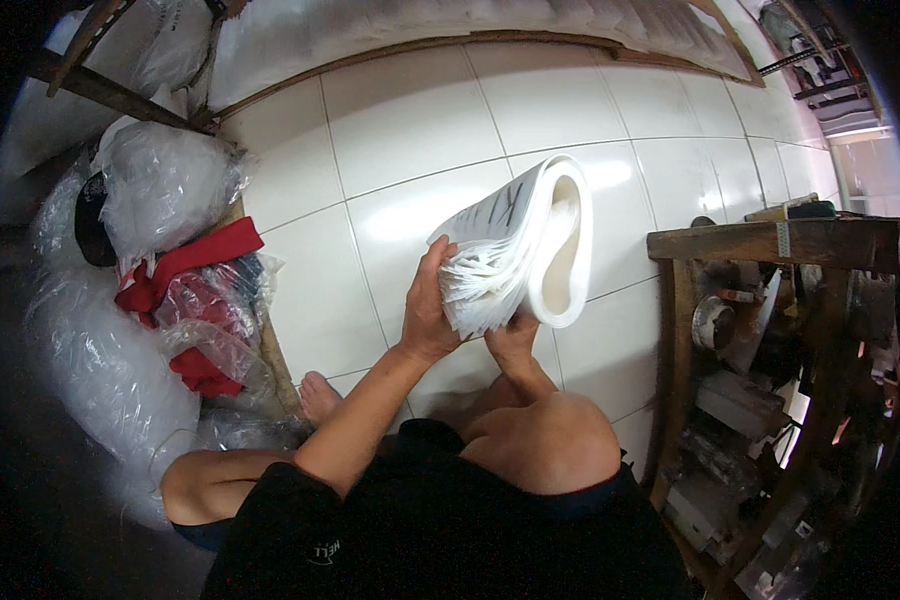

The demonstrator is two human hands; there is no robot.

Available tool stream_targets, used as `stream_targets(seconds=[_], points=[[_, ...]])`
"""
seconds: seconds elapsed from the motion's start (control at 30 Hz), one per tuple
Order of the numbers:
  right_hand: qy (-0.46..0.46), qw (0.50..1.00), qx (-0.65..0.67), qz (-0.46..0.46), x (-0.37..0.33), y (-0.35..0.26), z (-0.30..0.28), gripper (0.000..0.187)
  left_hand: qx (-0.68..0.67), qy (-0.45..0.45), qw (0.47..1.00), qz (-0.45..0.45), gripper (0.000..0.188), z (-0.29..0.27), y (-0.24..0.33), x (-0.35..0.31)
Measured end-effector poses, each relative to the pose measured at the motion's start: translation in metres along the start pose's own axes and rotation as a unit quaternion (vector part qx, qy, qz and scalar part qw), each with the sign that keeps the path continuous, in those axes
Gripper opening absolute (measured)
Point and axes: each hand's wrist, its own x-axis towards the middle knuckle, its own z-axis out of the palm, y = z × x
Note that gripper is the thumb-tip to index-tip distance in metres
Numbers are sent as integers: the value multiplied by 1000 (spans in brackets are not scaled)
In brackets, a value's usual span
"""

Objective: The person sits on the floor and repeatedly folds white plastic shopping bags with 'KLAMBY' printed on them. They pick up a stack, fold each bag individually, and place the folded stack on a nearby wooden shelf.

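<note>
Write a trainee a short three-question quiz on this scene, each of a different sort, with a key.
1. True or false: the thick, folded stack of white sheets lies flat on the glossy white tiled floor.

2. Which thing lies among the crumpled clear plastic wrapping?
A) a yellow rubber hose
B) a strip of red cloth
C) a green metal bucket

3. Fill in: the cluttered brown wooden rack stands to the person's ____.

Key:
1. False; the left hand and right hand hold it above the floor.
2. B
3. right
</note>
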Motion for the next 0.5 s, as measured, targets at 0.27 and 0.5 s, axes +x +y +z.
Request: stream_targets(seconds=[0.27, 0.5], points=[[96, 989, 67, 89, 11, 0, -6, 42, -17, 28, 997, 64, 118, -30, 17, 9], [154, 975, 146, 63, 25, 12, -19, 31, 84, -79, 966, 232, 89, -95, 114, 85]])
